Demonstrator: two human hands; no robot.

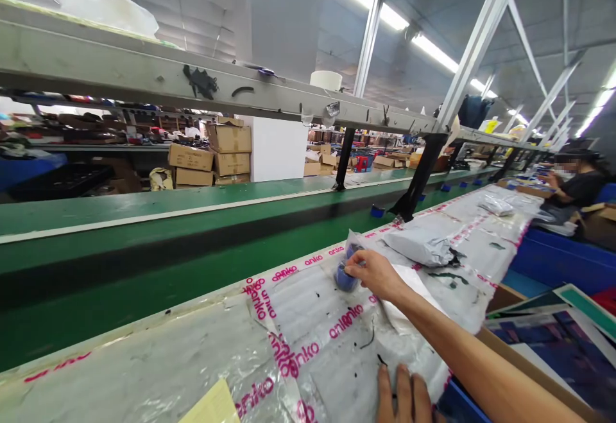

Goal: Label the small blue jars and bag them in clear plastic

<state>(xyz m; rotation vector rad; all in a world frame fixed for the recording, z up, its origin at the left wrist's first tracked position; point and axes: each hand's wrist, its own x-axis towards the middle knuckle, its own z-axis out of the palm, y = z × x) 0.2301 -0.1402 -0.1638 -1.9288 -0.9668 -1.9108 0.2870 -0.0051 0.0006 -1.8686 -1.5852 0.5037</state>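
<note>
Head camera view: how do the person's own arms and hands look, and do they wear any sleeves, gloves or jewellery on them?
The right forearm is bare, with no sleeve, watch or bracelet showing, and the right hand wears no glove. Of the left hand, only the fingers show, at the bottom edge of the view; they are bare too, with no glove or ring visible.

Two hands [373, 274] are counted at the belt, with one blue item [344, 278], two plastic mailer bags [418, 245] and one yellow sheet [210, 404]; one co-worker [575, 185] is seen further along, and five cardboard cartons [212, 156] are stacked beyond the conveyor
</note>
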